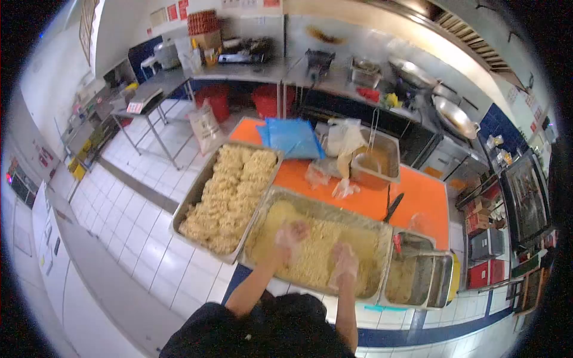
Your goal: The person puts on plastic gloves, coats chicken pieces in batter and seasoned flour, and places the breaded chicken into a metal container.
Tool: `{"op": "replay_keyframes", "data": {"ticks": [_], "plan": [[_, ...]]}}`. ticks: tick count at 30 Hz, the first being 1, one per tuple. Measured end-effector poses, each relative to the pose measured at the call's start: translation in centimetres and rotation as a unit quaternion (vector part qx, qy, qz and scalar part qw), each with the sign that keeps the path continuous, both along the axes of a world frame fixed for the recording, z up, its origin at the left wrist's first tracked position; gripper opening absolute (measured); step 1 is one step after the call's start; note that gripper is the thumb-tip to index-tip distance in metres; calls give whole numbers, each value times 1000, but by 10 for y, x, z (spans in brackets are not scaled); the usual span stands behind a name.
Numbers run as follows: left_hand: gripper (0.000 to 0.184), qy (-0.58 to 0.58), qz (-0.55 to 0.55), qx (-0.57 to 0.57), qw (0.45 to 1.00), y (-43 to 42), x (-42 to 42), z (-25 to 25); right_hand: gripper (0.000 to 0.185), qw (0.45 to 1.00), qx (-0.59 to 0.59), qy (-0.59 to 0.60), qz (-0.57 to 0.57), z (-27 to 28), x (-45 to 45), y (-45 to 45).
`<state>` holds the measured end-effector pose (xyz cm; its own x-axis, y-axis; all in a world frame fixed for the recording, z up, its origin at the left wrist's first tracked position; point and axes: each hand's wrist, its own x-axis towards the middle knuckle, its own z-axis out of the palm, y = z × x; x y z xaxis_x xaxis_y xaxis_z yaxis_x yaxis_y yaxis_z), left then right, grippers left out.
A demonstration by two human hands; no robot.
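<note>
My left hand [290, 236], in a thin clear plastic glove, is low over the left half of a metal tray [292, 197] of pale, crumbly coating [319, 238]. Its fingers are blurred, and whether it holds anything is unclear. On the tray's right side, my right hand [344, 262], gloved the same way, rests at the crumbs with its fingers stretched forward. Nothing shows in it. A pale, smooth patch [282, 212] lies beyond my left hand. Beside this tray, to the left, a deep metal pan holds several rows of crumb-coated pieces [230, 191].
Right of the tray stand smaller metal pans [412, 271]. A black-handled knife [394, 206] lies on the orange tabletop [418, 209]. Behind are blue plastic bags [292, 137] and a metal container of brown liquid [385, 158] with a ladle or strainer. A counter with woks [456, 113] lines the back.
</note>
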<state>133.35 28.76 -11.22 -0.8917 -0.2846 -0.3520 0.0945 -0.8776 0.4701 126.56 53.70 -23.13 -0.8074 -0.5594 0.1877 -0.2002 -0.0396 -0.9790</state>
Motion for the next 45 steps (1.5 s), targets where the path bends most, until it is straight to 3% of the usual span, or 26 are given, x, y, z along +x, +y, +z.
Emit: {"op": "replay_keyframes", "data": {"ticks": [1,2,3,5,8,11,13,15,17,19,21,23,25,27,28,30,31,32,33,34,35,37,38,40,42,45], "plan": [[55,-23,6,-38,999,0,2,-2,47,968,-119,-202,-89,50,18,-18],[55,-32,14,-81,996,-4,-1,0,42,879,-233,-378,-173,90,25,-37],[55,-26,23,-78,996,-7,-3,2,42,884,-228,-374,-165,102,29,-50],[54,-1,-47,-107,993,-17,9,5,33,934,-41,-307,-176,119,40,-76],[51,15,-79,-209,975,-28,55,45,26,941,10,-309,-136,146,54,-112],[47,54,-58,-191,978,-63,123,66,20,953,35,-274,-127,148,71,-146],[44,-28,-8,-213,977,-101,177,77,19,951,16,-278,-136,157,87,-172],[46,-163,-27,-394,904,-150,235,93,19,947,-6,-283,-151,153,99,-197],[46,-138,-75,-403,902,-204,296,55,20,942,2,-248,-224,139,105,-222],[42,-359,-67,-303,880,-228,326,46,20,942,15,-238,-237,136,111,-243],[45,-299,-3,-205,932,-244,336,15,21,941,35,-220,-255,151,125,-270],[47,-150,36,-68,986,-259,325,-77,19,929,71,-218,-290,182,148,-300],[47,-81,22,-95,992,-267,300,-109,19,927,51,-195,-317,200,168,-325],[46,-217,-40,-418,881,-264,285,-104,18,922,37,-174,-344,202,179,-342],[45,-271,-67,-564,777,-263,283,-102,18,920,-24,-201,-334,195,183,-348],[46,-337,-106,-797,489,-267,293,-97,17,907,-89,-227,-343,192,200,-359],[46,-323,-115,-803,488,-278,290,-83,18,916,-16,-183,-355,203,206,-371],[45,-321,-38,-517,793,-291,284,-62,18,918,61,-144,-364,215,213,-381],[45,-291,-19,-337,895,-305,283,-67,18,911,60,-150,-379,232,218,-392],[45,-276,22,-143,950,-319,281,-72,20,908,90,-146,-382,251,223,-405],[43,-288,81,-345,890,-346,278,-89,22,902,118,-147,-387,254,232,-414],[44,-300,76,-500,809,-416,283,-110,21,901,108,-124,-402,206,224,-420],[52,-326,18,-467,822,-459,272,-79,21,903,126,-104,-397,200,220,-432],[57,-326,48,-501,800,-519,254,-18,21,903,141,-101,-393,186,214,-453],[58,-423,-28,-607,672,-590,227,-15,22,891,169,5,-421,176,202,-480],[60,-443,-60,-638,627,-683,198,-31,21,860,232,81,-447,202,188,-514]]}}
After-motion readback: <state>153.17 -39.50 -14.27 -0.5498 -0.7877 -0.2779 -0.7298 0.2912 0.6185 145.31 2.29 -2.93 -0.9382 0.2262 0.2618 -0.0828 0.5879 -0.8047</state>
